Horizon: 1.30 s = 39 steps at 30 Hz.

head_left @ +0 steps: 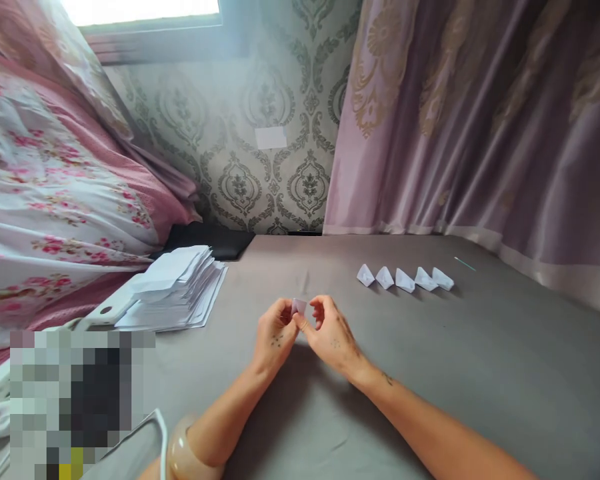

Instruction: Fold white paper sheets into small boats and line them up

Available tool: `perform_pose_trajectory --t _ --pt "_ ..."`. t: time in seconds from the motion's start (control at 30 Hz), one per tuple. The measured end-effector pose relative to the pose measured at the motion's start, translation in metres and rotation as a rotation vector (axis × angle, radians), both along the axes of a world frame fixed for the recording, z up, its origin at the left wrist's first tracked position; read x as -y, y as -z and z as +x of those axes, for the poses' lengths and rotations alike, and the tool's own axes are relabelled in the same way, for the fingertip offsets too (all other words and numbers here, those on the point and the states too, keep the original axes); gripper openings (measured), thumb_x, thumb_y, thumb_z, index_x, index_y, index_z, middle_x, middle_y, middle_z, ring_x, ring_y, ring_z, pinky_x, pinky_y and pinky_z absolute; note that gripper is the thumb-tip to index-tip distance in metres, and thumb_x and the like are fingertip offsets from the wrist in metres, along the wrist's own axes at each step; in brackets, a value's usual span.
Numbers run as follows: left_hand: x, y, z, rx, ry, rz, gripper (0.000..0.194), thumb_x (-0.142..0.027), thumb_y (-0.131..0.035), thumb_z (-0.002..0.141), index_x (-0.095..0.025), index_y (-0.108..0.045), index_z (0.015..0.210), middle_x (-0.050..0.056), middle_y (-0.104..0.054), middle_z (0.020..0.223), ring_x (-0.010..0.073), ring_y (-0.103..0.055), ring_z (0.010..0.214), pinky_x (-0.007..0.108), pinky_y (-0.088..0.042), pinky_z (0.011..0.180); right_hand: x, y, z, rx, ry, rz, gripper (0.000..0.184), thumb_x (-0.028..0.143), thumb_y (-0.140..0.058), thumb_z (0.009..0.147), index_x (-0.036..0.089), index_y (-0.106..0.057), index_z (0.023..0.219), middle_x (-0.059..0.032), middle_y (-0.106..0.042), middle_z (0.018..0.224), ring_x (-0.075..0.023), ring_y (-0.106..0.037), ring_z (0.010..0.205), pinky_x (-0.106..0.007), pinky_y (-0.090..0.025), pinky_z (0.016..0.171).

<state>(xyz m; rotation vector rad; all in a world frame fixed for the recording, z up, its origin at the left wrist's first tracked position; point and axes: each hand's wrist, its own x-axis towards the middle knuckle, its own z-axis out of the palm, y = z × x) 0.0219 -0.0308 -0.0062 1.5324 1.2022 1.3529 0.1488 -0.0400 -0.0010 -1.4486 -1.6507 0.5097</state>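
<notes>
A small folded piece of white paper (pixel 299 306) is held up above the middle of the grey surface. My left hand (pixel 276 332) pinches it from the left side. From the right, my right hand (pixel 333 333) has its thumb against the paper's lower edge, while its curled forefinger stands a little apart from it. Some of the paper is hidden behind the fingers. To the right of my hands, several folded white paper shapes (pixel 405 281) lie in a row.
A tall stack of white paper sheets (pixel 180 287) is at the left, beside a white power strip (pixel 110 303). Behind the stack lies a black flat item (pixel 230 245). A thin greenish stick (pixel 465 264) lies at the far right. Curtains (pixel 405 133) border the surface.
</notes>
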Motion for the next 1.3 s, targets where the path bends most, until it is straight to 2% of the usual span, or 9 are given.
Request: perform_pose_trajectory --t 0.13,0.33,0.5,0.67,0.83,1.0,1.13,1.23,1.3 --pt "-0.003 0.005 0.001 0.016 -0.045 -0.042 0.010 -0.026 -0.056 0.075 -0.016 -0.056 0.076 -0.002 -0.058 0.065 0.0101 -0.052 0.058 0.021 -0.041 0.056 -0.003 0.007 0.001 0.145 -0.075 0.085 0.029 0.035 -0.048 0.088 0.016 -0.050 0.109 -0.0032 -0.065 0.073 -0.0179 -0.062 0.064 -0.029 -0.046 0.065" --pt "-0.004 0.006 0.000 -0.007 -0.094 -0.039 0.016 -0.026 -0.058 0.075 -0.017 -0.058 0.088 0.001 -0.063 0.080 0.0127 -0.058 0.069 0.024 -0.045 0.064 -0.006 0.014 0.003 0.221 -0.063 0.195 0.032 0.015 -0.044 0.085 0.017 -0.049 0.117 -0.0040 -0.069 0.082 -0.0192 -0.066 0.072 -0.028 -0.047 0.069" --pt "-0.006 0.003 0.000 0.139 0.103 -0.122 0.028 -0.019 -0.055 0.074 -0.015 -0.062 0.101 0.005 -0.068 0.093 0.0168 -0.061 0.086 0.025 -0.046 0.076 -0.003 0.011 0.003 0.262 -0.095 0.330 0.033 0.012 -0.042 0.085 0.017 -0.049 0.117 -0.0051 -0.069 0.091 -0.0179 -0.066 0.078 -0.027 -0.048 0.071" --pt "-0.006 0.004 -0.001 0.321 0.123 -0.204 0.029 -0.015 -0.055 0.071 -0.015 -0.067 0.097 0.003 -0.068 0.085 0.0142 -0.058 0.077 0.023 -0.044 0.071 -0.003 0.011 0.004 0.339 -0.095 0.406 0.036 0.010 -0.043 0.083 0.018 -0.051 0.118 -0.0060 -0.068 0.093 -0.0175 -0.065 0.081 -0.026 -0.048 0.071" --pt "-0.006 0.001 -0.001 0.446 0.205 -0.275 0.029 -0.014 -0.062 0.066 -0.015 -0.068 0.095 0.002 -0.067 0.080 0.0125 -0.057 0.073 0.023 -0.043 0.071 -0.004 0.008 0.010 0.482 -0.100 0.422 0.039 0.011 -0.044 0.085 0.019 -0.054 0.122 -0.0047 -0.064 0.085 -0.0174 -0.061 0.079 -0.025 -0.046 0.068" --pt "-0.007 -0.009 -0.009 0.528 0.348 -0.363 0.038 -0.011 -0.065 0.060 -0.016 -0.068 0.098 0.004 -0.068 0.088 0.0149 -0.059 0.081 0.027 -0.044 0.080 -0.004 0.004 0.017 0.618 -0.094 0.406 0.043 0.011 -0.043 0.085 0.021 -0.054 0.126 -0.0043 -0.059 0.080 -0.0164 -0.057 0.073 -0.025 -0.042 0.064" --pt "-0.009 -0.013 -0.015 0.583 0.393 -0.425 0.031 -0.020 -0.064 0.066 -0.013 -0.069 0.096 0.008 -0.068 0.092 0.0177 -0.060 0.085 0.031 -0.045 0.082 -0.003 0.004 0.020 0.712 -0.151 0.382 0.052 0.009 -0.042 0.082 0.019 -0.047 0.133 -0.0070 -0.059 0.083 -0.0181 -0.055 0.076 -0.026 -0.043 0.067" --pt "-0.010 -0.011 -0.014 0.556 0.309 -0.447 0.032 -0.032 -0.071 0.069 -0.013 -0.069 0.095 0.009 -0.068 0.090 0.0165 -0.061 0.081 0.030 -0.046 0.079 -0.004 0.005 0.021 0.634 -0.208 0.334 0.055 0.007 -0.039 0.082 0.021 -0.046 0.134 -0.0076 -0.060 0.088 -0.0186 -0.056 0.080 -0.027 -0.045 0.071" --pt "-0.011 -0.009 -0.012 0.537 0.245 -0.456 0.037 -0.036 -0.076 0.065 -0.013 -0.069 0.093 0.009 -0.068 0.088 0.0153 -0.061 0.078 0.028 -0.046 0.075 -0.006 0.006 0.021 0.410 -0.200 0.276 0.052 0.006 -0.035 0.082 0.022 -0.050 0.129 -0.0065 -0.061 0.092 -0.0174 -0.058 0.084 -0.028 -0.047 0.076"
